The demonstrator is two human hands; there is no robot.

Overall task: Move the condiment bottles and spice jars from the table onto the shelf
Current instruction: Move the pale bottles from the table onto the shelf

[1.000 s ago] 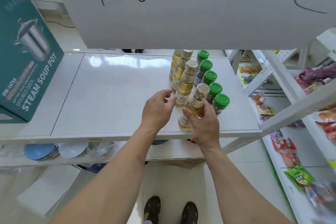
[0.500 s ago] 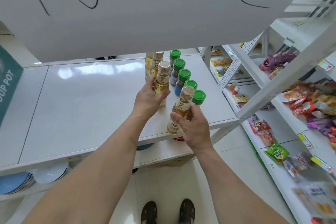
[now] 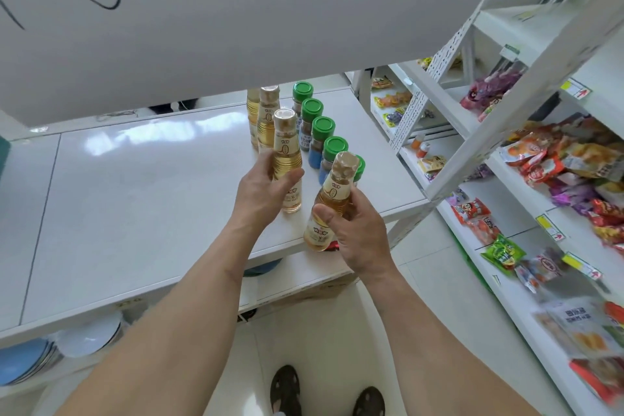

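Your right hand (image 3: 358, 233) is wrapped around a golden condiment bottle (image 3: 329, 201), thumb across its near side, fingers behind. The bottle tilts with its cap leaning far-right, and its base hangs over the near edge of the white table (image 3: 152, 196), clear of the surface. Your left hand (image 3: 263, 189) is closed on a second bottle (image 3: 287, 162) of the same kind, thumb on its right side and fingers on the left. This one is upright; you can't tell if its base touches the table or sits just above it.

Two more golden bottles (image 3: 265, 118) stand farther back in the same line, close together, the far one partly hidden behind the near one. Just right of that line runs a row of green-capped spice jars (image 3: 317, 125), five caps visible, running from far to near. The nearest jar is mostly hidden behind the bottle in your right hand. All jars stand upright on the table's right part.

A big white board with black marker strokes (image 3: 236, 10) hangs over the far side, covering the top of the view. On the right is a white shelf unit (image 3: 472, 132) with snack packets (image 3: 557, 159) on several levels. Under the table, near left, a stack of blue and white plates (image 3: 50, 351) sits on a lower level. Your sandalled feet (image 3: 324, 392) show at the bottom on a pale floor.
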